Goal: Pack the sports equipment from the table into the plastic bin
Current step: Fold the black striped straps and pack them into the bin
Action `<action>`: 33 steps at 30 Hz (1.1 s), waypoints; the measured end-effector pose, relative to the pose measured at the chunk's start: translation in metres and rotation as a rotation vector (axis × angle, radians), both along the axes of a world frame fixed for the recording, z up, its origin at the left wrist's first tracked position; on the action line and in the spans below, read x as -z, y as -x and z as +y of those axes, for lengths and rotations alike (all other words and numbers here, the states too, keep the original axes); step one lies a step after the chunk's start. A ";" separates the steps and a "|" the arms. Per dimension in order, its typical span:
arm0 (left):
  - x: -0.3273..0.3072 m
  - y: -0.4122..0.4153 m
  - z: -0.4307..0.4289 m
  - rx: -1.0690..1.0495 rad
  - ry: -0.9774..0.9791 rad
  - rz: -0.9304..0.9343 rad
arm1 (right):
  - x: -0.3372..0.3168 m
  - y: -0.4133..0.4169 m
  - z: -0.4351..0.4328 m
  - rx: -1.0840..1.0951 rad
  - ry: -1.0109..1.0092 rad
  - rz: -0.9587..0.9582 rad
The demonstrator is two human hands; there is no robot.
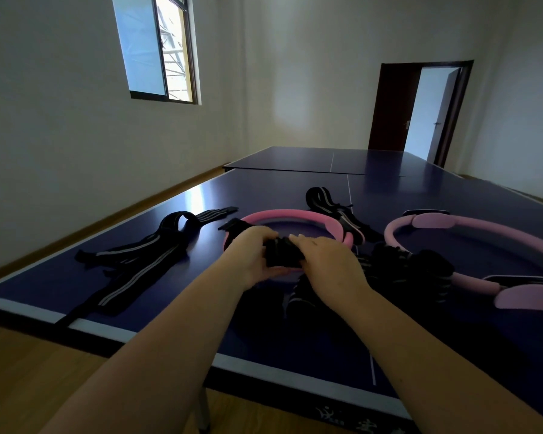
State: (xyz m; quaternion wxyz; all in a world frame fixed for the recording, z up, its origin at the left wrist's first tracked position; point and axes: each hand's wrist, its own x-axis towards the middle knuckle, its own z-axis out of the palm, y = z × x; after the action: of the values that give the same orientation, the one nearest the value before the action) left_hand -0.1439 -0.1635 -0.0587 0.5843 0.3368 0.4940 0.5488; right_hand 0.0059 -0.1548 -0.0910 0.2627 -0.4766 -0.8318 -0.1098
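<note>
Head view: looked forward and down over a dark blue table-tennis table point(264, 189), with both bare forearms reaching in from the lower edge.
Left hand: the left hand point(253, 255) was at the left end of a black strap bundle point(282, 253), fingers curled over its top and thumb underneath, gripping it.
Right hand: the right hand point(326, 261) met the bundle from the other side, fingers bent over its upper edge and holding it (the thumb was hidden behind the hand).
Bundle: folded or rolled black webbing, held between the two hands just above the near arc of the pink ring point(311, 214); whether it touched the ring could not be told.
Pink ring: lay flat on the table under and beyond the hands, with a black pad on its left side.
Lilac ring point(452, 219): lay flat to the right, well apart from the hands, with padded grips on its far and near sides.
Long striped strap point(145, 261): stretched out on the table to the left, black with pale stripes, its near end reaching the table's edge.
Far strap point(323, 198): looped, behind the pink ring and touching its far right side.
Strap heap point(414, 264): dark tangle between the right hand and the lilac ring.
Room: window point(157, 48) at upper left, dark door point(392, 108) open at the far right, wooden floor point(29, 364) below the table.
</note>
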 end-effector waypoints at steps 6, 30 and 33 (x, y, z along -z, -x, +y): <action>0.003 0.030 0.019 -0.246 -0.197 0.569 | -0.009 -0.007 0.004 0.025 0.535 0.688; 0.018 0.047 0.107 -0.163 0.006 0.266 | -0.016 0.075 0.124 0.148 0.603 0.325; 0.023 0.049 0.123 -0.192 0.064 0.204 | -0.012 0.076 0.150 0.164 0.697 0.185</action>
State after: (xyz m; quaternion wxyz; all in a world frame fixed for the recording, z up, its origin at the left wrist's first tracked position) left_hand -0.1927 -0.0403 -0.0819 0.4861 0.3233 0.5982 0.5490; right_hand -0.0696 -0.0044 -0.0791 0.1491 -0.6103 -0.7511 0.2028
